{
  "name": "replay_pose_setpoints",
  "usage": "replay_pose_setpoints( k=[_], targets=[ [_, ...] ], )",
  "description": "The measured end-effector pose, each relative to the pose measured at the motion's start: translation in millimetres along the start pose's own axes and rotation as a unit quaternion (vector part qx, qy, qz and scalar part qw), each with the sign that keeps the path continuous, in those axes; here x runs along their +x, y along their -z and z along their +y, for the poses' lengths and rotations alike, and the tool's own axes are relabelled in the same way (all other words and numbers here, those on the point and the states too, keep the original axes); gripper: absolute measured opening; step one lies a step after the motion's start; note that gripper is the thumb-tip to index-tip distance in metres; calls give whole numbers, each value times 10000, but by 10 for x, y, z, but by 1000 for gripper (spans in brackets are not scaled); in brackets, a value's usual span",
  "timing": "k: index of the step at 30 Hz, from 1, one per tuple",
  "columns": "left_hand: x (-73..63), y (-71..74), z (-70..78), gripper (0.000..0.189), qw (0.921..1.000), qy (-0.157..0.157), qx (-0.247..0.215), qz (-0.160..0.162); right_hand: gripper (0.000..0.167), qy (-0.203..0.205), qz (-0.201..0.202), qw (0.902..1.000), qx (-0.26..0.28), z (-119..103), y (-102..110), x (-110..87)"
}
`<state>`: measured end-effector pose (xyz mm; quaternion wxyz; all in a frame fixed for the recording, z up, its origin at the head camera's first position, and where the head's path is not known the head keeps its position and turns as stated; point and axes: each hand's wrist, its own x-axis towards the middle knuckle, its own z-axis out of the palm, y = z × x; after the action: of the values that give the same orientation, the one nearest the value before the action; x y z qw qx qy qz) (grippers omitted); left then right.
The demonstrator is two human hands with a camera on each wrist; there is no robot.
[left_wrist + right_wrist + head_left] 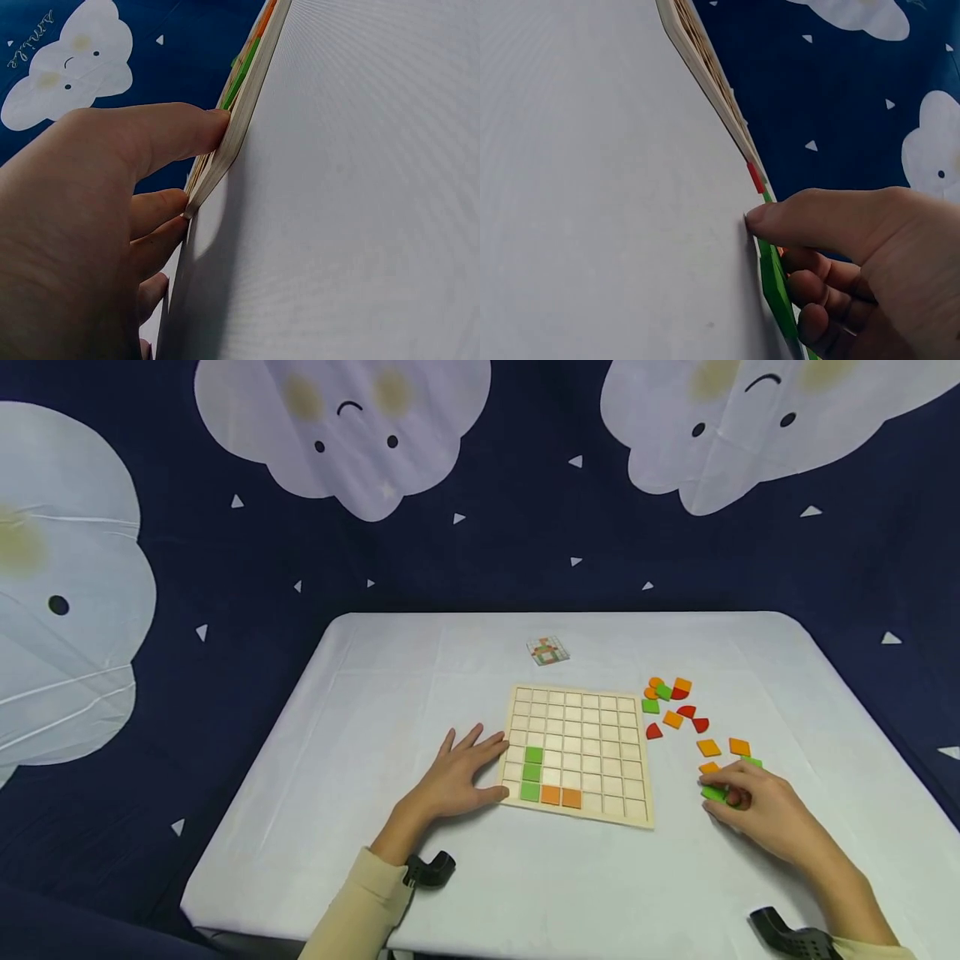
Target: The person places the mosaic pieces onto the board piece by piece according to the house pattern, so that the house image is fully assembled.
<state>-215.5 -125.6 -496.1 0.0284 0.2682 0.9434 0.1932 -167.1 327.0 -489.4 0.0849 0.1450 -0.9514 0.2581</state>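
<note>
A pale wooden grid board (592, 739) lies on the table. Three green square tiles (532, 773) form a column at its left, and two orange square tiles (561, 797) sit along the bottom row. My left hand (453, 777) is spread with straight fingers; thumb and fingertips touch the board's left edge, also in the left wrist view. To the right of the board, my right hand (768, 814) has thumb and curled fingers about a green tile (714, 793), pinching it low at the table. In the right wrist view, green pieces (776, 289) show beside the fingers, partly hidden.
Loose orange, green and red pieces (673, 720) are scattered right of the board. Behind the board lies a small pattern card (547, 650). A white cloth (360, 710) covers the table, and a dark blue cloud-print curtain (450, 560) hangs behind.
</note>
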Motion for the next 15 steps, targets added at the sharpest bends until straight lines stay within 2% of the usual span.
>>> replay_pose_setpoints(
  k=[8,15],
  targets=[
    [27,5,-4,74,10000,-37,5,63,31,-46,146,9998,-145,42,56,-16],
    [10,-5,-12,75,10000,-31,7,40,33,-94,61,9999,-60,35,57,-28]
  ],
)
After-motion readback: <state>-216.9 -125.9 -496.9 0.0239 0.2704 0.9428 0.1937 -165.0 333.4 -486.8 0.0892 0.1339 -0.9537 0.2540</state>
